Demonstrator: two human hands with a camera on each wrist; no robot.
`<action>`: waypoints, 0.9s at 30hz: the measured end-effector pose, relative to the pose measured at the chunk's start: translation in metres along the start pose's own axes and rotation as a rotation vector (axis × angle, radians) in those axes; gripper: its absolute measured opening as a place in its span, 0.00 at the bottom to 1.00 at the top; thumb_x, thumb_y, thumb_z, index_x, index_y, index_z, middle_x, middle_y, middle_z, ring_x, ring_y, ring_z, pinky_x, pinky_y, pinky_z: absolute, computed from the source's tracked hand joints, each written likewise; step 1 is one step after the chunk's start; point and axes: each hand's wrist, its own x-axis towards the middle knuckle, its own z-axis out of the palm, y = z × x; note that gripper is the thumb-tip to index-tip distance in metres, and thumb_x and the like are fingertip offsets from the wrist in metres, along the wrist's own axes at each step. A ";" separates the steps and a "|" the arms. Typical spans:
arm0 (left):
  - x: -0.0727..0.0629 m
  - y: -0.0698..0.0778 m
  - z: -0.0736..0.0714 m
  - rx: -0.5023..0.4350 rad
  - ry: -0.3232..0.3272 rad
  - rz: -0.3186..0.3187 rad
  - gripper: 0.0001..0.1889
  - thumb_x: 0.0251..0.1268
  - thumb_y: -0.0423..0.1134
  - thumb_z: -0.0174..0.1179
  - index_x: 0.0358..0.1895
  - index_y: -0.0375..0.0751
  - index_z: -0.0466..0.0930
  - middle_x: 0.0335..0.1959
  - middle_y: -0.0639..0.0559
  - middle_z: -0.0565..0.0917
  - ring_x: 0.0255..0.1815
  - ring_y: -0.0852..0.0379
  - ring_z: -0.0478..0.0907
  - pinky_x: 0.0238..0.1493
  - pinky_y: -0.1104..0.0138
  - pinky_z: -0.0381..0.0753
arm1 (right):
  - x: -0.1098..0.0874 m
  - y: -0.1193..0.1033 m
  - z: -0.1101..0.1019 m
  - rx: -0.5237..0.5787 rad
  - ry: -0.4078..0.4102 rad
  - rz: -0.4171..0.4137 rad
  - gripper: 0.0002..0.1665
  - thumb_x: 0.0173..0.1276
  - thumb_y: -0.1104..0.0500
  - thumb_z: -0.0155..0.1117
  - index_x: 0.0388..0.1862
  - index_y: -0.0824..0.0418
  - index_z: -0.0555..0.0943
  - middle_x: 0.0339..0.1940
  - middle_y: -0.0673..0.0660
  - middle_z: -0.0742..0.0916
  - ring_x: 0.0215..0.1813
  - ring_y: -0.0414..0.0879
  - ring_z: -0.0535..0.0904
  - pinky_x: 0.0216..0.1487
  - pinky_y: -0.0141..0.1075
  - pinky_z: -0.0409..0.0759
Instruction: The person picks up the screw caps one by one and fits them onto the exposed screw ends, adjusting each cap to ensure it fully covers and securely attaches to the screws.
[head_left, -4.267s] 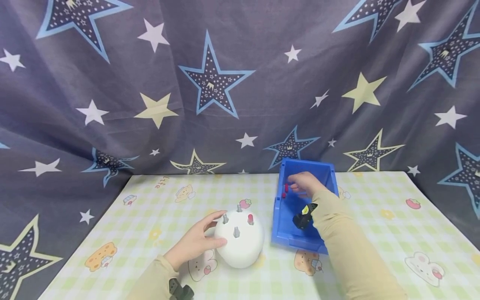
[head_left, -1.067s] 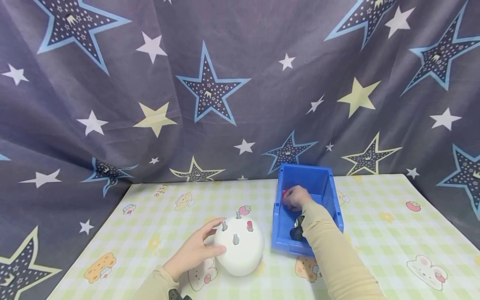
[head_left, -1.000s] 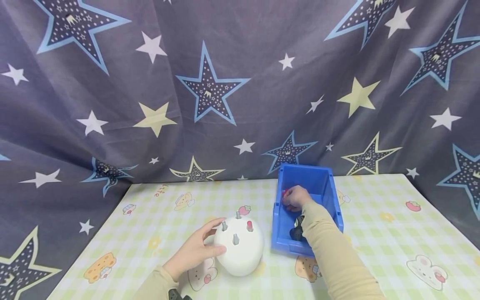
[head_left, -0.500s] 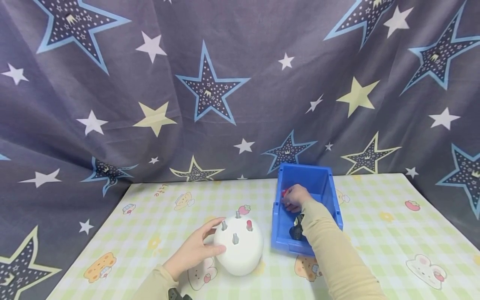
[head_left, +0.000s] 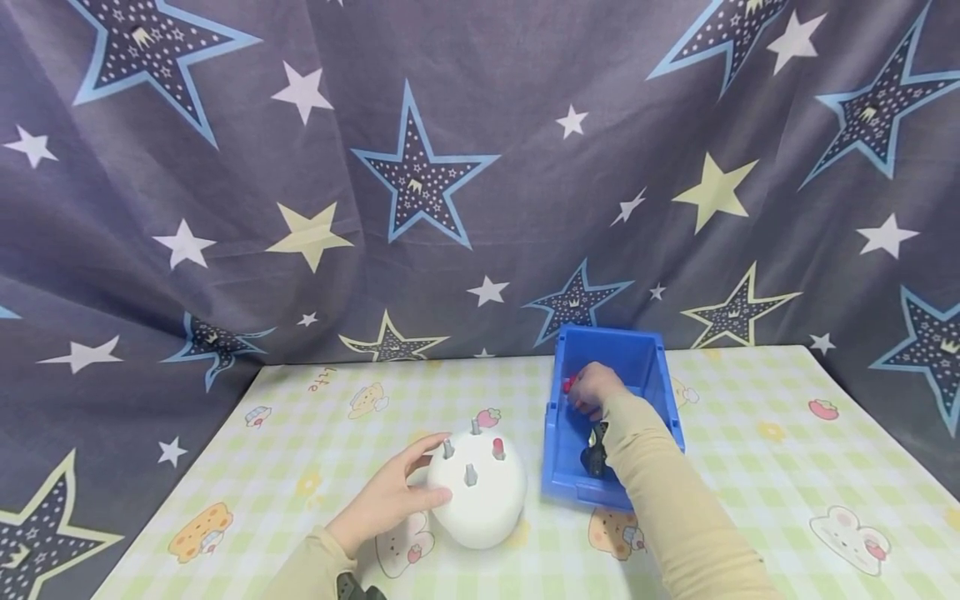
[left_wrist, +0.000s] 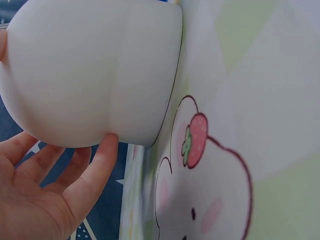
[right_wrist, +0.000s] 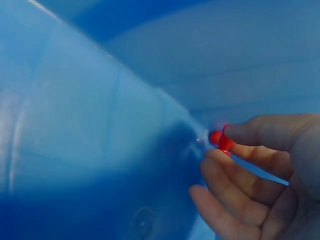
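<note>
On the table stands a white rounded body [head_left: 483, 512] with several grey pegs [head_left: 471, 475] sticking up from its top. One peg carries a red cap [head_left: 498, 446]. My left hand [head_left: 393, 493] holds the white body from its left side, thumb in front and fingers behind. Inside the blue bin [head_left: 551, 467], my right hand [head_left: 596, 387] pinches a small red cap [right_wrist: 226, 142] between thumb and forefinger, the other fingers loosely bent. Another red piece [right_wrist: 215, 137] shows right beside the pinched one, close to the bin wall.
The bin's walls rise around my right hand, and its far part reaches near the star-print curtain [head_left: 420, 183]. A checked cloth [head_left: 285, 433] covers the table. A black wrist camera [head_left: 594, 458] sits under my right wrist, inside the bin.
Several seconds ago my right hand hovered in the bin with red pieces beside it; now it has lowered and pinches a red cap. My left hand stays on the white body.
</note>
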 end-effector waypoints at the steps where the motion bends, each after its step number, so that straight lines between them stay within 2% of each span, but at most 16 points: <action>1: 0.000 0.001 0.000 0.001 0.001 -0.001 0.37 0.56 0.42 0.66 0.70 0.41 0.61 0.70 0.38 0.62 0.67 0.34 0.62 0.57 0.52 0.78 | 0.000 -0.001 -0.001 -0.005 0.005 0.001 0.05 0.54 0.68 0.61 0.31 0.68 0.80 0.25 0.61 0.86 0.30 0.50 0.84 0.28 0.40 0.85; 9: -0.001 0.003 -0.001 -0.007 -0.004 0.003 0.38 0.56 0.41 0.66 0.70 0.40 0.60 0.71 0.37 0.60 0.68 0.32 0.59 0.58 0.50 0.77 | -0.007 -0.011 -0.009 0.020 0.014 0.001 0.06 0.58 0.68 0.58 0.33 0.68 0.80 0.30 0.65 0.86 0.34 0.52 0.83 0.32 0.43 0.86; 13: -0.001 0.003 -0.001 -0.004 -0.004 0.000 0.38 0.56 0.41 0.66 0.70 0.40 0.60 0.71 0.37 0.60 0.68 0.32 0.59 0.58 0.50 0.77 | -0.006 -0.013 -0.016 0.054 0.001 0.001 0.07 0.55 0.69 0.58 0.33 0.69 0.81 0.26 0.61 0.85 0.33 0.50 0.83 0.34 0.43 0.86; 15: -0.001 0.003 -0.001 -0.003 -0.003 0.002 0.38 0.56 0.41 0.66 0.70 0.40 0.60 0.71 0.37 0.60 0.68 0.32 0.60 0.58 0.50 0.77 | -0.006 -0.013 -0.021 0.080 -0.021 -0.023 0.05 0.52 0.69 0.59 0.30 0.67 0.81 0.22 0.58 0.83 0.30 0.48 0.82 0.32 0.42 0.86; 19: -0.001 0.004 -0.001 -0.006 -0.001 0.007 0.38 0.56 0.41 0.66 0.70 0.39 0.61 0.71 0.37 0.61 0.68 0.32 0.60 0.58 0.50 0.77 | -0.009 -0.017 -0.029 0.116 -0.029 -0.040 0.06 0.53 0.68 0.60 0.31 0.67 0.81 0.20 0.55 0.82 0.29 0.46 0.80 0.33 0.43 0.86; 21: -0.001 0.004 -0.001 -0.006 -0.001 0.008 0.37 0.56 0.41 0.66 0.70 0.39 0.61 0.71 0.37 0.61 0.68 0.32 0.60 0.58 0.50 0.77 | -0.013 -0.020 -0.031 0.131 -0.025 -0.035 0.09 0.56 0.68 0.60 0.36 0.70 0.81 0.24 0.57 0.83 0.31 0.47 0.81 0.37 0.44 0.86; 27: -0.001 0.003 -0.001 0.001 -0.003 0.010 0.38 0.56 0.41 0.66 0.70 0.39 0.61 0.70 0.37 0.62 0.67 0.33 0.61 0.58 0.51 0.77 | -0.019 -0.023 -0.038 0.196 -0.065 -0.054 0.13 0.60 0.68 0.57 0.43 0.72 0.79 0.32 0.58 0.83 0.37 0.48 0.81 0.42 0.45 0.86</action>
